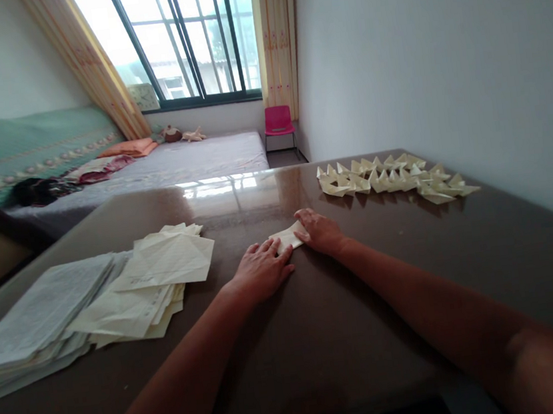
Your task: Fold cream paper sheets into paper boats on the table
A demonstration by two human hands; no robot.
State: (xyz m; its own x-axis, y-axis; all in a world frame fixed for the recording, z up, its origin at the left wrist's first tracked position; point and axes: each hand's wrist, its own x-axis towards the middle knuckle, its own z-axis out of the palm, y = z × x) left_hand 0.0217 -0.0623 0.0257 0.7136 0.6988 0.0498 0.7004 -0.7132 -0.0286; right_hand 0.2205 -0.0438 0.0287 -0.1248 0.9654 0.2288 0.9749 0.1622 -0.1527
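A small folded piece of cream paper lies on the brown table, between my two hands. My left hand rests flat, its fingers stretched out over the paper's left end. On the right end, my right hand holds the paper, with the thumb on top and the fingers bent around its far edge. Part of the paper is hidden under the fingers. To the left lies a loose pile of creased cream sheets. Several folded paper boats stand in rows at the table's far right.
A stack of grey printed paper sits at the left side of the glossy table. A wall runs along the right. Beyond the table are a bed, a pink chair and a window.
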